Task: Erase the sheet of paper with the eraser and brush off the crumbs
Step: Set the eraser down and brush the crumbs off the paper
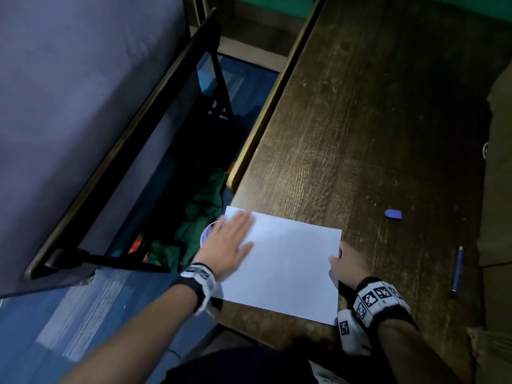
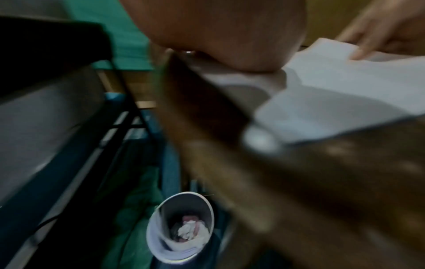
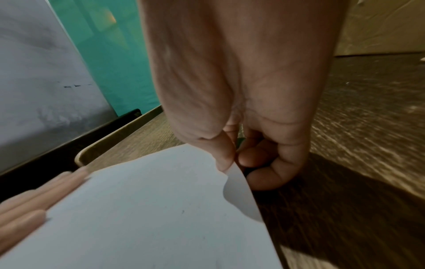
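Right grip (image 1: 347, 266) pinching white sheet (image 1: 288, 270)

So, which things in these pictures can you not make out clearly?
- Crumbs on the sheet of paper: too small in the head view; only tiny specks show in the right wrist view.
- Left hand: blurred in the head view, its fingers hidden behind the palm in the left wrist view.
- Bin contents: blurred, left wrist view.
- Eraser, pencil: details too small.

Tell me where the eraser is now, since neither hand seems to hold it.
In the head view the blue eraser lies on the wooden desk, beyond and right of the sheet of paper, up from the blue pencil.
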`<state>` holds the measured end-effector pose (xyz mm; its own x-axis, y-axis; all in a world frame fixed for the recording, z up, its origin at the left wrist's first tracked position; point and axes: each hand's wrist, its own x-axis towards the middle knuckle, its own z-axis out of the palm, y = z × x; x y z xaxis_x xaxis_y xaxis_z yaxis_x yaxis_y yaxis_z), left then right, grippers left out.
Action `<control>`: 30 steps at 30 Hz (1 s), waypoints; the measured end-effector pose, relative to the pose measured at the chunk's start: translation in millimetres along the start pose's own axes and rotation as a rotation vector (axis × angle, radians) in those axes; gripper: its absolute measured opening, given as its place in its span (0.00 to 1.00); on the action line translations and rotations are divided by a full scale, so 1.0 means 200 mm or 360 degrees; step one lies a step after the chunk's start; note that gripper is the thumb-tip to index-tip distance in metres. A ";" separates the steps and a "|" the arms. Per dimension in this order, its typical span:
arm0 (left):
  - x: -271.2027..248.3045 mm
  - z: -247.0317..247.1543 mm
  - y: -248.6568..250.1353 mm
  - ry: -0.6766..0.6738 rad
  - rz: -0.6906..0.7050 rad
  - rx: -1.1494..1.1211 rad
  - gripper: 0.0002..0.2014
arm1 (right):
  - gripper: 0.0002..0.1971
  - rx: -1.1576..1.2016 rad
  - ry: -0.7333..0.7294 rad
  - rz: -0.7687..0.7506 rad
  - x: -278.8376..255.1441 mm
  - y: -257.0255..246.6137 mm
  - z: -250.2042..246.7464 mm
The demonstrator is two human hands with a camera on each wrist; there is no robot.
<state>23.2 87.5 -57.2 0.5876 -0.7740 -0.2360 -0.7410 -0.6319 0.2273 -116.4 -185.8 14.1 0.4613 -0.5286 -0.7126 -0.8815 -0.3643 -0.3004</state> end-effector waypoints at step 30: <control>0.02 0.12 0.42 -0.0092 0.0678 0.0002 0.32 | 0.01 -0.0001 0.0087 0.0001 -0.04 -0.03 0.01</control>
<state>-44.6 31.2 -62.6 0.2097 -0.9622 -0.1736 -0.9140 -0.2560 0.3147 -113.8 -178.5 20.4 0.4654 -0.5699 -0.6772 -0.8818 -0.3642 -0.2995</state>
